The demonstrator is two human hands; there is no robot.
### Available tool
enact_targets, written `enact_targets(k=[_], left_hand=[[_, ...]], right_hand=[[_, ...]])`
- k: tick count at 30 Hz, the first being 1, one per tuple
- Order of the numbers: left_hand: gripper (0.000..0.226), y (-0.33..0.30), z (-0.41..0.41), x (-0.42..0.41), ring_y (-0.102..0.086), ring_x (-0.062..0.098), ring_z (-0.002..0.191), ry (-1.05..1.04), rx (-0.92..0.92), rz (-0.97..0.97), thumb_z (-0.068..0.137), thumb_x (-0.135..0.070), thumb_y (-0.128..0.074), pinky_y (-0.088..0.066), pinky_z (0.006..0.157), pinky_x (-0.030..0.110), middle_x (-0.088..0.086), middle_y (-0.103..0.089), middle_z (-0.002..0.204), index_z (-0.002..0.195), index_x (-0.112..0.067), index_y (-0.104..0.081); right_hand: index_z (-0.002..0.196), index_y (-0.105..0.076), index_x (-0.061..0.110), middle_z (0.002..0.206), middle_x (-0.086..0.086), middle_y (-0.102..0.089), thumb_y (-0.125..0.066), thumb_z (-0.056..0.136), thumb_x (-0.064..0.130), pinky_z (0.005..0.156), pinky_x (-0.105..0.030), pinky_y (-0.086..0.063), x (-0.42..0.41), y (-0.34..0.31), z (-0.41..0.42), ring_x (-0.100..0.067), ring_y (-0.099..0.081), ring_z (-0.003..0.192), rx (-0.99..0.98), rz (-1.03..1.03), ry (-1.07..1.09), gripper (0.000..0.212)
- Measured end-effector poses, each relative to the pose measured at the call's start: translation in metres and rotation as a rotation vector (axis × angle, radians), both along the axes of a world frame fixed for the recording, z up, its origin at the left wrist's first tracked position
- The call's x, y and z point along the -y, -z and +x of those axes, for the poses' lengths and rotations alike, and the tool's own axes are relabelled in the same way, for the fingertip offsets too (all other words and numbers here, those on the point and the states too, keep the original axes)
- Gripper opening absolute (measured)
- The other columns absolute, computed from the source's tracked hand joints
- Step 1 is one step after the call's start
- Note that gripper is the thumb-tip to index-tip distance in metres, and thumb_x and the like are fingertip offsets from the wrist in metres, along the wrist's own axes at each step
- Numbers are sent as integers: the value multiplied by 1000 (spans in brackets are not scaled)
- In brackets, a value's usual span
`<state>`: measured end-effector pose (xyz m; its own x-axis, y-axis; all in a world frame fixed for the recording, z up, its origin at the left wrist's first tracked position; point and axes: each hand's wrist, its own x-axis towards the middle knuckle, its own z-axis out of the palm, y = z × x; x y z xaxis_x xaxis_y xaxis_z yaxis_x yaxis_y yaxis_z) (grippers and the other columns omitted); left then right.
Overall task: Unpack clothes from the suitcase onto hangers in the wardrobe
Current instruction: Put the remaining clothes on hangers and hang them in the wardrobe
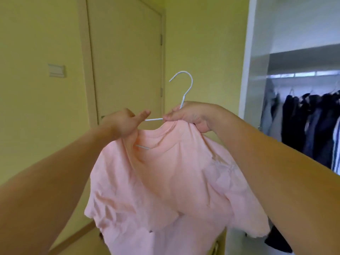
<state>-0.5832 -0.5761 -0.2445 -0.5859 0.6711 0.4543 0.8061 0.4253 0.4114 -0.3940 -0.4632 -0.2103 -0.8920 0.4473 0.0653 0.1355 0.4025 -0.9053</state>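
At the centre of the view, a pink shirt [165, 181] hangs half-threaded on a white wire hanger [185, 85], whose hook rises toward twelve o'clock. The left hand [125, 124] bunches the shirt's neckline at ten o'clock of the garment, fingers curled tight into the fabric. The right hand [191, 115] pinches collar and hanger neck together, just beside it. At three o'clock, the open wardrobe [257, 70] holds dark clothes [309, 122] on its rail [301, 74]. A closed door [125, 57] stands behind.
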Motion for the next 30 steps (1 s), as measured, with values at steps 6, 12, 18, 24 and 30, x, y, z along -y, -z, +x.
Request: enact_targets(k=[6, 12, 18, 24, 30], left_hand=[[63, -44, 80, -56, -51, 23, 66, 417, 138, 48, 81, -76, -46, -38, 67, 33, 3, -57, 72, 71, -15, -59], [28, -58, 191, -98, -50, 11, 64, 935, 192, 76, 93, -38, -61, -38, 62, 24, -5, -57, 67, 81, -14, -66], [23, -42, 288, -159, -49, 5, 71, 1063, 64, 226, 100, -25, -50, -38, 67, 20, 7, -62, 82, 87, -15, -66], [37, -13, 371, -243, -47, 0, 63, 1113, -5, 197, 98, -15, -50, -36, 62, 18, -14, -52, 63, 66, -32, -50], [23, 26, 402, -340, -50, 8, 69, 1034, 95, 136, 98, -17, -47, -38, 65, 22, -4, -58, 74, 78, -17, -57]], right_hand=[[79, -63, 12, 71, -5, -64, -66, 91, 17, 75, -36, -53, -12, -46, 101, -21, -62, 66, -15, 180, 284, 13], [80, -67, 9, 64, 5, -67, -70, 87, 11, 59, -17, -51, -20, -67, 225, -9, -64, 62, -123, 361, 593, 8], [84, -71, 9, 86, -9, -70, -76, 82, 32, 85, -39, -54, -56, -61, 321, -25, -66, 84, -17, 463, 789, 24], [75, -76, 21, 94, -5, -68, -57, 86, 63, 89, -37, -50, -111, -33, 409, -23, -64, 91, 250, 514, 919, 48], [73, -65, 17, 70, 2, -48, -54, 93, 55, 31, -16, -24, -191, -1, 479, -10, -34, 43, 318, 390, 964, 44]])
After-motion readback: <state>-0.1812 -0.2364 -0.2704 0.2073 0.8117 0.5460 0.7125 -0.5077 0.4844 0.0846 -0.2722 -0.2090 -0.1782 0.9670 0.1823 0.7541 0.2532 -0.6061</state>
